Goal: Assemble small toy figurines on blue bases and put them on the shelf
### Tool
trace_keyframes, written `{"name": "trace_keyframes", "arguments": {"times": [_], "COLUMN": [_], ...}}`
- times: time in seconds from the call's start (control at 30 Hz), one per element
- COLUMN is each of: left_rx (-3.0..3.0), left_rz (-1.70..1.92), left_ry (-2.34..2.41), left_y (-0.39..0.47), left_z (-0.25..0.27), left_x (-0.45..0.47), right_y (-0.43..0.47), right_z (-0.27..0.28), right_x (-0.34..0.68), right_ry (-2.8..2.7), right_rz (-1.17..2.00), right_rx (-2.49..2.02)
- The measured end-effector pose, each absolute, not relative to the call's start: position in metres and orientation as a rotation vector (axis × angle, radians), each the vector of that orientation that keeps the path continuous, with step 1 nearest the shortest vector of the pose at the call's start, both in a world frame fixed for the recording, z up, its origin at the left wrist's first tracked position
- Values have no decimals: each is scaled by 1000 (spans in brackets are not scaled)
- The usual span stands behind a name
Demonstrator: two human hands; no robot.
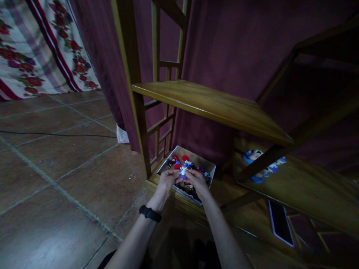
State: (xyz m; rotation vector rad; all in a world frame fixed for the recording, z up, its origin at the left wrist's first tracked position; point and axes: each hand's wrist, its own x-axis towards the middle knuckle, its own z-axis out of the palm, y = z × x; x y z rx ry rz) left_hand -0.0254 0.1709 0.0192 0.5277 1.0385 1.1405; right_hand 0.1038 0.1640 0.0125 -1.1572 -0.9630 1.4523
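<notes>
A small blue and white toy figure (183, 171) is pinched between both hands, above an open cardboard box (206, 162). My left hand (167, 180), below a black wristband (150, 213), grips its left side. My right hand (198, 182) has closed fingers on its right side. Inside the box lie several more small figures in red, black and blue, such as a red piece (185, 158) near the back. The hands and the held figure cover part of the box's contents.
The box stands on the low shelf of a wooden rack, under a higher shelf board (207, 102). More blue figures (255, 155) and a phone-like dark slab (280, 223) rest on boards at right. A cable (61, 134) crosses the tiled floor.
</notes>
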Motion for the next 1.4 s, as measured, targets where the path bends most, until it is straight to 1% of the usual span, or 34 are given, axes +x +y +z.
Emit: {"name": "trace_keyframes", "arguments": {"times": [0.33, 0.7, 0.9, 1.17, 1.4], "left_rx": [563, 362, 318, 237, 291], "left_rz": [1104, 999, 995, 1020, 1034], "left_ry": [1060, 933, 965, 901, 940], "left_y": [171, 173, 175, 176, 175], "left_z": [10, 13, 5, 2, 3], "left_x": [-28, -31, -30, -31, -34], "right_y": [167, 168, 168, 168, 167], "right_z": [-1, 2, -2, -2, 0], "right_x": [107, 100, 93, 94, 95], "right_ry": [-998, -820, -720, -690, -804], "right_rz": [1445, 1506, 1522, 1483, 1378], "right_rx": [-1209, -1141, -1129, -1119, -1177]}}
